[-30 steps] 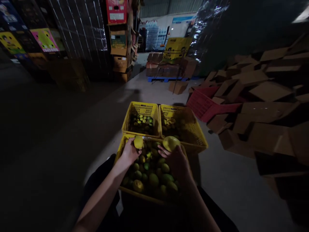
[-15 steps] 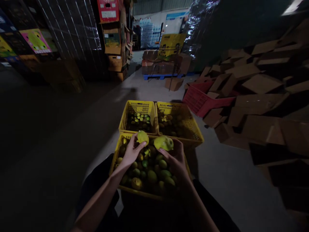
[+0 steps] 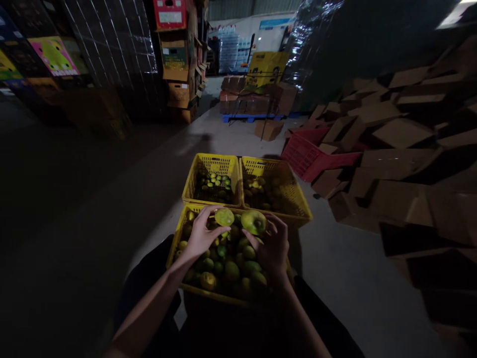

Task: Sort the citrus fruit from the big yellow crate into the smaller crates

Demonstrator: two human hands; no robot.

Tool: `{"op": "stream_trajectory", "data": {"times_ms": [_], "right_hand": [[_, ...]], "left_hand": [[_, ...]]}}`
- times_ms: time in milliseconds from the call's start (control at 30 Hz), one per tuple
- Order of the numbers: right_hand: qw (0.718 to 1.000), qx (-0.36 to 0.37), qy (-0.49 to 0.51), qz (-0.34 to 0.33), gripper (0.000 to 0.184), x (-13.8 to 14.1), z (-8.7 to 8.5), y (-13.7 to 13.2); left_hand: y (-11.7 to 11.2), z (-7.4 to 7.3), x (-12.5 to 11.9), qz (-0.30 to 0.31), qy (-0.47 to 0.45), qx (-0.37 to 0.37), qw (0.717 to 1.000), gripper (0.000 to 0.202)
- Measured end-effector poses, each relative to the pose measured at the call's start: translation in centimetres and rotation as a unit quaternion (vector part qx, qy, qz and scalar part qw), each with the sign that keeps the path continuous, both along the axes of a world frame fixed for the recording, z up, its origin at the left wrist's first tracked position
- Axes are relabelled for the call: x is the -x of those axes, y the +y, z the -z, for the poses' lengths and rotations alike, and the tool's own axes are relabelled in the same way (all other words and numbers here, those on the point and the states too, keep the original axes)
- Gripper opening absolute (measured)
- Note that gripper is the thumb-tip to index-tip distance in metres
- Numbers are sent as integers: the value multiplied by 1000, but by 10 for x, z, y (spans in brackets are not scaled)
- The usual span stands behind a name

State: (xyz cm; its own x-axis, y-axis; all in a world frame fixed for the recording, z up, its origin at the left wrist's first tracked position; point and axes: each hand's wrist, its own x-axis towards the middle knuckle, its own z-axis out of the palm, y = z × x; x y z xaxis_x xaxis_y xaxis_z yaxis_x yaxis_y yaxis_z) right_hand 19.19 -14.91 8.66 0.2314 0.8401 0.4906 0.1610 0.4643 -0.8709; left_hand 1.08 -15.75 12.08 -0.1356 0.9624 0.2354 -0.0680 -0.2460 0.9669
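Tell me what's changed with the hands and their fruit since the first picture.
The left hand and right hand have drawn inward, narrowing the gap between the left fruit and the right fruit. The right fruit has been turned so that an end faces the camera. Nothing was let go: each hand keeps its fruit. The front yellow crate stayed put.

In my left hand [image 3: 203,234], the small fruit [image 3: 224,217] shows a faint waxy sheen; the larger fruit [image 3: 253,222] in my right hand [image 3: 275,244] looks smooth and satiny. Below my grip, the near crate [image 3: 208,294] is moulded plastic. Just beyond it, the far-left crate [image 3: 218,160] and far-right crate [image 3: 296,191] are perforated plastic too — dull, not glossy. Off to my right lie matt cardboard boxes [image 3: 404,133]; well past my grip — crinkled, glossy plastic film [image 3: 301,42].
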Motion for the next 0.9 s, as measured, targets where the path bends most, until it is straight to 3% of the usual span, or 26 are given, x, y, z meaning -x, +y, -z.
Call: {"op": "stream_trajectory", "data": {"times_ms": [333, 567, 733, 900], "right_hand": [[999, -25, -33, 12, 50, 0, 3, -2], [991, -56, -117, 22, 45, 5, -4, -8], [985, -67, -156, 35, 43, 7, -9, -9], [995, 2, -99, 2, 48, 4, -8, -8]], "left_hand": [[-3, -14, -3, -5, -41, 36, 998, 48], [-1, -7, -1, -2, 30, -7, 1000, 45], [0, -6, -3, -6, -20, 39, 999, 47], [2, -4, -1, 14, -35, 68, 997, 51]]}}
